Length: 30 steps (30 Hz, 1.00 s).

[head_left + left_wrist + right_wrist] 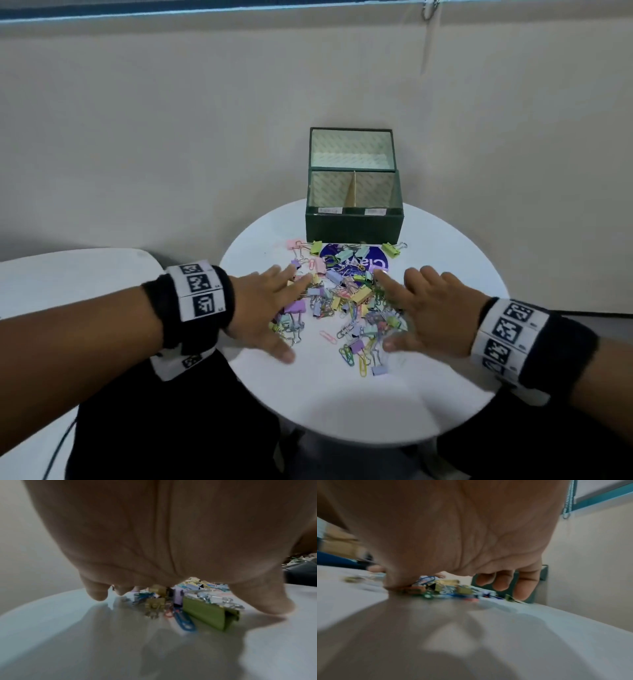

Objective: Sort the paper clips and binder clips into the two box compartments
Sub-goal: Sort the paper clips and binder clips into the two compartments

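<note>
Glossy white table reflects light; binder clips have silvery metal wire handles.

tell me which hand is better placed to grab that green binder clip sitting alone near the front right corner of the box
Right, probably. The right hand lies open on the pile's right side, nearer the green binder clip by the box. The left hand would have to cross the pile.

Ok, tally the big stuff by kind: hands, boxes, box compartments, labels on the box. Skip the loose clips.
Hands: 2, left hand and right hand, both spread at the clip pile
Boxes: 1, box, lid up
Compartments: 2, left compartment and right compartment
Labels: 2, left label and right label
Total: 7
</note>
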Each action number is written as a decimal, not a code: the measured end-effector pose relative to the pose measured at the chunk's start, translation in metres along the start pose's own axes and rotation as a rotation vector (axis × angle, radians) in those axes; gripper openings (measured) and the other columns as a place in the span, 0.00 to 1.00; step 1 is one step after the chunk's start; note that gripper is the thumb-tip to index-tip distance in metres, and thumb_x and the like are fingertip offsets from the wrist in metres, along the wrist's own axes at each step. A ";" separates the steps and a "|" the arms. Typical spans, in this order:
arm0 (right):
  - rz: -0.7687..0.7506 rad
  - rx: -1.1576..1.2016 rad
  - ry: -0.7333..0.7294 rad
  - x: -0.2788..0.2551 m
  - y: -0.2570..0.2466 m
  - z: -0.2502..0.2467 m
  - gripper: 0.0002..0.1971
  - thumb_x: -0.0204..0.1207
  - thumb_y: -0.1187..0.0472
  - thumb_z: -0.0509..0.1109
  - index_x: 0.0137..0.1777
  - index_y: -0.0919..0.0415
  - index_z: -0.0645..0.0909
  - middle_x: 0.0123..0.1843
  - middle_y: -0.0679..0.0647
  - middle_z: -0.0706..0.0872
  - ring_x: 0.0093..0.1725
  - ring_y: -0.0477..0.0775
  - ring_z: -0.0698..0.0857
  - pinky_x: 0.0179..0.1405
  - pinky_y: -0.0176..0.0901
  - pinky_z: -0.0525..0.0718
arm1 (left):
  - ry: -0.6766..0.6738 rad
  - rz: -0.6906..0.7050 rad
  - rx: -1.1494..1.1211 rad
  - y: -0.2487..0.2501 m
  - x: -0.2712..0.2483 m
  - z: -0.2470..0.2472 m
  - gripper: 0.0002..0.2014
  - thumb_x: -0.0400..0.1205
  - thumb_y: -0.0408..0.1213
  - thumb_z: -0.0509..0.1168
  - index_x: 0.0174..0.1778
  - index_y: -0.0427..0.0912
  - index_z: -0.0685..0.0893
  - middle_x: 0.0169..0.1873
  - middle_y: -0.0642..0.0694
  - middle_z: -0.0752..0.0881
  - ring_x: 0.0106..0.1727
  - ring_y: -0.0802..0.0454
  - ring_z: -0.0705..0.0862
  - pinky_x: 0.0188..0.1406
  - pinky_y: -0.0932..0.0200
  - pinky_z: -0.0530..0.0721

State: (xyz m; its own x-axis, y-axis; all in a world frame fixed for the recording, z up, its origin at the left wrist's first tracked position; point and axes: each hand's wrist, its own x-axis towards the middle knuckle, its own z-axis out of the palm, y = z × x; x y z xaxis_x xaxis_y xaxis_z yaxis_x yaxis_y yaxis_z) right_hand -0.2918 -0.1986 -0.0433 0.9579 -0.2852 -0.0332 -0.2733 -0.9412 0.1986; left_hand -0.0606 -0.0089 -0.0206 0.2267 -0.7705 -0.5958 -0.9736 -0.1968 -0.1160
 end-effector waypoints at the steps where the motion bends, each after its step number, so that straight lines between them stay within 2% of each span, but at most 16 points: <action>1: 0.034 -0.011 -0.075 0.008 0.004 -0.004 0.65 0.62 0.13 0.24 0.87 0.54 0.64 0.46 0.54 0.79 0.40 0.55 0.77 0.34 0.46 0.72 | 0.026 0.012 -0.002 0.005 0.007 -0.002 0.63 0.70 0.78 0.61 0.82 0.55 0.23 0.85 0.42 0.29 0.87 0.37 0.37 0.86 0.40 0.49; 3: 0.098 -0.027 -0.121 0.021 0.016 -0.001 0.74 0.42 0.13 0.12 0.90 0.49 0.45 0.57 0.52 0.77 0.51 0.55 0.77 0.45 0.48 0.79 | 0.041 0.024 -0.024 0.012 0.021 -0.011 0.59 0.73 0.77 0.58 0.82 0.55 0.23 0.85 0.41 0.30 0.87 0.38 0.38 0.85 0.39 0.49; 4: 0.144 -0.004 -0.148 0.025 0.020 -0.002 0.76 0.37 0.13 0.11 0.90 0.48 0.41 0.59 0.52 0.76 0.55 0.55 0.77 0.50 0.49 0.81 | 0.041 0.020 -0.062 0.015 0.027 -0.017 0.57 0.75 0.75 0.58 0.82 0.57 0.24 0.85 0.43 0.30 0.87 0.39 0.37 0.85 0.39 0.48; 6: 0.191 0.053 -0.189 0.029 0.025 -0.013 0.78 0.34 0.12 0.13 0.90 0.47 0.40 0.61 0.53 0.74 0.56 0.54 0.75 0.56 0.51 0.82 | 0.059 0.028 -0.148 0.018 0.033 -0.031 0.54 0.76 0.73 0.60 0.82 0.61 0.26 0.86 0.47 0.32 0.87 0.42 0.39 0.85 0.37 0.48; 9: 0.150 0.074 -0.193 0.021 0.020 -0.030 0.74 0.41 0.08 0.23 0.89 0.48 0.42 0.64 0.52 0.73 0.59 0.53 0.73 0.61 0.51 0.82 | 0.162 0.085 -0.300 0.011 0.025 -0.047 0.55 0.72 0.71 0.68 0.83 0.69 0.34 0.88 0.53 0.43 0.87 0.49 0.53 0.84 0.42 0.57; 11: 0.053 0.098 -0.210 0.010 0.006 -0.033 0.70 0.46 0.07 0.32 0.88 0.48 0.44 0.66 0.51 0.72 0.63 0.54 0.74 0.64 0.53 0.81 | 0.237 0.077 -0.319 -0.002 0.015 -0.051 0.52 0.71 0.67 0.72 0.85 0.68 0.45 0.87 0.53 0.55 0.85 0.51 0.61 0.82 0.48 0.62; 12: 0.011 0.116 -0.219 0.004 -0.003 -0.033 0.69 0.48 0.07 0.38 0.87 0.48 0.46 0.67 0.50 0.73 0.63 0.54 0.74 0.65 0.54 0.81 | 0.249 0.046 -0.296 -0.009 0.008 -0.051 0.49 0.71 0.66 0.74 0.84 0.68 0.53 0.84 0.53 0.62 0.81 0.52 0.67 0.79 0.49 0.67; 14: -0.058 0.112 -0.246 -0.005 -0.019 -0.029 0.65 0.53 0.08 0.50 0.86 0.50 0.51 0.68 0.51 0.73 0.64 0.56 0.75 0.66 0.55 0.80 | 0.208 -0.034 -0.209 -0.020 -0.006 -0.048 0.41 0.69 0.67 0.75 0.77 0.65 0.68 0.71 0.56 0.77 0.65 0.55 0.79 0.65 0.54 0.79; 15: -0.082 0.092 -0.256 -0.005 -0.023 -0.027 0.63 0.56 0.10 0.55 0.85 0.51 0.52 0.68 0.51 0.73 0.64 0.56 0.75 0.66 0.55 0.80 | 0.165 -0.066 -0.169 -0.023 -0.011 -0.045 0.37 0.68 0.68 0.75 0.72 0.63 0.73 0.63 0.58 0.80 0.56 0.58 0.81 0.57 0.57 0.80; 17: -0.083 0.077 -0.247 -0.001 -0.026 -0.025 0.59 0.62 0.14 0.61 0.85 0.52 0.54 0.69 0.52 0.72 0.65 0.57 0.75 0.66 0.54 0.79 | 0.104 -0.094 -0.147 -0.023 -0.015 -0.036 0.34 0.66 0.69 0.75 0.64 0.61 0.75 0.53 0.58 0.82 0.48 0.59 0.80 0.49 0.59 0.79; 21: 0.019 0.074 -0.222 0.016 -0.015 -0.028 0.58 0.61 0.17 0.65 0.84 0.51 0.55 0.70 0.52 0.74 0.65 0.57 0.77 0.64 0.53 0.81 | 0.155 -0.104 -0.262 -0.018 -0.007 -0.014 0.27 0.69 0.56 0.78 0.60 0.61 0.73 0.43 0.58 0.84 0.44 0.59 0.81 0.48 0.56 0.81; 25: 0.144 0.163 -0.221 0.022 0.004 -0.035 0.56 0.60 0.16 0.66 0.82 0.48 0.59 0.68 0.52 0.74 0.67 0.57 0.77 0.65 0.56 0.82 | 0.279 -0.061 -0.399 -0.019 0.008 -0.015 0.23 0.75 0.37 0.69 0.65 0.59 0.74 0.43 0.57 0.88 0.42 0.62 0.84 0.48 0.59 0.83; 28: 0.193 0.218 -0.226 0.022 0.012 -0.040 0.49 0.65 0.18 0.63 0.81 0.48 0.63 0.69 0.52 0.74 0.68 0.56 0.77 0.66 0.55 0.82 | 0.332 -0.060 -0.472 -0.024 0.015 -0.019 0.24 0.76 0.33 0.68 0.65 0.58 0.75 0.42 0.57 0.88 0.40 0.62 0.84 0.47 0.61 0.83; 30: 0.192 0.233 -0.221 0.023 0.013 -0.043 0.44 0.69 0.21 0.65 0.79 0.47 0.65 0.68 0.50 0.75 0.64 0.54 0.76 0.65 0.54 0.82 | 0.336 -0.057 -0.576 -0.031 0.016 -0.024 0.24 0.75 0.30 0.68 0.64 0.56 0.75 0.41 0.54 0.90 0.36 0.58 0.86 0.45 0.62 0.84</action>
State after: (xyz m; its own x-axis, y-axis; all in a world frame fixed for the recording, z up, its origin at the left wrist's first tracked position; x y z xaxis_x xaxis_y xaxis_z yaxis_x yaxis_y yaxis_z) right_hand -0.2695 -0.2092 0.0011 0.8522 -0.4685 -0.2330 -0.4830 -0.8756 -0.0057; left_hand -0.0266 -0.0296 -0.0076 0.3645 -0.8777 -0.3110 -0.8106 -0.4635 0.3579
